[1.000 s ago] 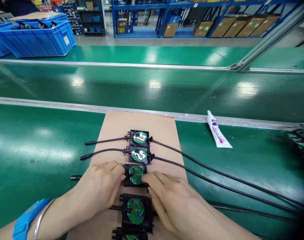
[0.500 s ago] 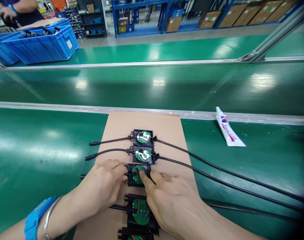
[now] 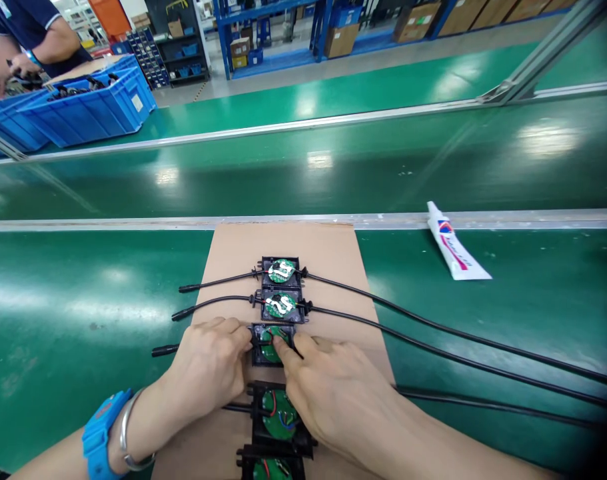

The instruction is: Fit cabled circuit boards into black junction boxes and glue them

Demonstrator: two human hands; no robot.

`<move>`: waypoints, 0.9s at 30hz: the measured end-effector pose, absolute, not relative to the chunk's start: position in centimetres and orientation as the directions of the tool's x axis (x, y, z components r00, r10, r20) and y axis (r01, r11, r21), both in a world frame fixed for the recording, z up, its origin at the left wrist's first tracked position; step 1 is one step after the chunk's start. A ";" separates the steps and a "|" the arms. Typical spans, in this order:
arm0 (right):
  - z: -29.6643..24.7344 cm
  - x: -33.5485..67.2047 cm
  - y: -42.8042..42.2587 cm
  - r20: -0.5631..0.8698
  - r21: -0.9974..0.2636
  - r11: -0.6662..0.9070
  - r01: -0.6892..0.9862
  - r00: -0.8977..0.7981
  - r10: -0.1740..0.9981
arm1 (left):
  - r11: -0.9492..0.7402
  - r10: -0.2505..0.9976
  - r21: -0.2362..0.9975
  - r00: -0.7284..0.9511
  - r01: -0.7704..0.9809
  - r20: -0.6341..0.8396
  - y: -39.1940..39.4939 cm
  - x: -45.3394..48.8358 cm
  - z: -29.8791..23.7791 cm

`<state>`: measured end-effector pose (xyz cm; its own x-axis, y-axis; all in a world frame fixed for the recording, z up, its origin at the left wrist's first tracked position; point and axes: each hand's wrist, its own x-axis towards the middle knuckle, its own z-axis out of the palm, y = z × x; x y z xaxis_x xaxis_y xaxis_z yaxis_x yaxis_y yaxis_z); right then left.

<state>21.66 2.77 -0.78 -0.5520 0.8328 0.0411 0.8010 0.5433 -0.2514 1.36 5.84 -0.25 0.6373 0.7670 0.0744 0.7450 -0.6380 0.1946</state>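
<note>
My left hand [image 3: 216, 360] is closed, its fingertips pinching the black cable [image 3: 164, 350] at the left edge of a small black housing [image 3: 257, 360]. On the green circuit board [image 3: 268, 352] in that housing, the index fingertip of my right hand [image 3: 333, 380] presses down. The right hand's other fingers curl round the housing's right side, which they partly hide. Two similar housings [image 3: 279, 313] lie just beyond, their boards bearing white compound. Nearer to me sits another housing [image 3: 263, 427] with red and blue wires on its board, and part of one more [image 3: 248, 467] shows below.
A cardboard sheet [image 3: 333, 250] lies under the housings on the green bench [image 3: 73, 280]. Black cables trail off to the right. A white tube [image 3: 456, 250] rests at the right. Across a metal rail, blue crates [image 3: 98, 113] stand near a person [image 3: 48, 40] at the back left.
The view has tilted and shifted slightly. Both hands stay at the same housing, the right index finger still on its board. The person at the back left now reaches toward the crates.
</note>
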 end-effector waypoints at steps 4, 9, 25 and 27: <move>-0.4 21.6 3.0 -0.014 -0.280 0.518 0.808 -0.543 0.840 | -0.656 0.755 0.151 0.646 0.739 0.114 5.1 1.1 0.3; -0.3 21.5 3.0 -0.041 -0.273 0.510 0.816 -0.539 0.841 | -0.694 0.714 -0.048 0.696 0.718 0.078 4.8 1.3 -0.1; 0.5 17.5 3.0 0.011 -0.262 0.693 0.672 -0.716 0.698 | -0.740 0.669 0.225 0.726 0.633 0.159 5.6 0.5 -1.2; 0.8 17.0 3.4 -0.072 -0.287 0.709 0.644 -0.753 0.654 | -0.772 0.634 0.231 0.745 0.592 0.208 5.6 0.3 -1.9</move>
<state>17.05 3.42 0.80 -0.7529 0.6542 -0.0720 0.6439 0.7094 -0.2865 0.31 5.56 -1.88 0.7448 0.6339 0.2083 0.5923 -0.7719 0.2311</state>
